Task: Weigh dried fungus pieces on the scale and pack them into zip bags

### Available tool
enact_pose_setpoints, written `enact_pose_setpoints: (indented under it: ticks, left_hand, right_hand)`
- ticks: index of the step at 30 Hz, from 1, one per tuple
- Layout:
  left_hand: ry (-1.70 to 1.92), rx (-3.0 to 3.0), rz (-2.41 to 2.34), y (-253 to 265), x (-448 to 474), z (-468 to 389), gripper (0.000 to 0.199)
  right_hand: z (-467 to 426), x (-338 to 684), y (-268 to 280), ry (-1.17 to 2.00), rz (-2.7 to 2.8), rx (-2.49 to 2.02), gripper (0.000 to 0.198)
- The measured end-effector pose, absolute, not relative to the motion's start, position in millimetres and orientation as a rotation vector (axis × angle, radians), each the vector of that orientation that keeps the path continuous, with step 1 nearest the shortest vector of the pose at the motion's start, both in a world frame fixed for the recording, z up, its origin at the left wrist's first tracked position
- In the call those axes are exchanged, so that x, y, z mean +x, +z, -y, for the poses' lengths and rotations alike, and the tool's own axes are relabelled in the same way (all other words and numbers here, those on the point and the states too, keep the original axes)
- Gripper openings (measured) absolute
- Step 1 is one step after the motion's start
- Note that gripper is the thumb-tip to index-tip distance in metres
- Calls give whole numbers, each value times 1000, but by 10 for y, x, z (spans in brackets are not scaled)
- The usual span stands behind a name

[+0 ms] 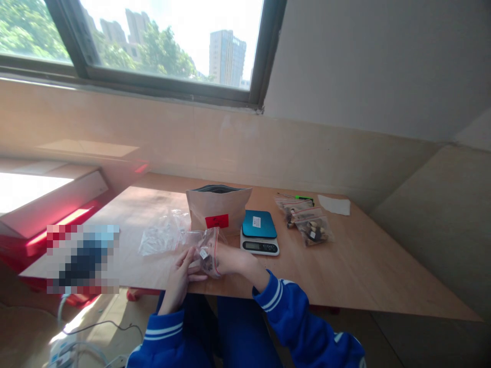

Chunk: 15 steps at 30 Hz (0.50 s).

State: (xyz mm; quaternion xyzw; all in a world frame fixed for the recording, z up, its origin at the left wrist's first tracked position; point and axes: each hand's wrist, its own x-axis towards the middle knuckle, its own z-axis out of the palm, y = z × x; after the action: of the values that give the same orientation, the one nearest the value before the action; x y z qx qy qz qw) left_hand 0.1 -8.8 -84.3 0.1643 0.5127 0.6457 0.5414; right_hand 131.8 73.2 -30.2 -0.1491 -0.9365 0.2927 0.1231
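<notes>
At the near edge of the wooden table, both hands are at work on a small zip bag with a red seal line, just in front of a standing pouch. Coming in from one side, the left hand has its thumb and fingers part-curled around the bag, gripping the plastic. From the other side, the right hand reaches to the bag's mouth, red line at the wrist; its fingers are lost in or behind the plastic, so how far they are open, or what they hold, one cannot tell. Dark contents and a small white label show through the clear film.

Behind the bag, the pouch gapes at the top, a red sticker on its front. Beside it sits a scale with a blue top; its display can't be read. Over on the right side, filled zip bags lie bunched together, a green-ended tool and white paper beyond them. Across on the left, crumpled clear plastic catches the light from the window.
</notes>
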Motion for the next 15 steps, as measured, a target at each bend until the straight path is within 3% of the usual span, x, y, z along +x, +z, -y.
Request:
enact_pose_setpoints:
  ticks: [3, 8, 15]
  left_hand:
    - [1537, 439, -1158, -860, -12, 89, 37]
    - [1555, 467, -1069, -886, -33, 94, 38]
    - [1609, 364, -1122, -825, -23, 99, 25]
  right_hand:
    - [-755, 1355, -245, 904, 2808, -323, 33]
    - [-811, 1494, -154, 1198, 2638, -527, 21]
    - [-788, 1602, -104, 1521, 2251, -614, 34]
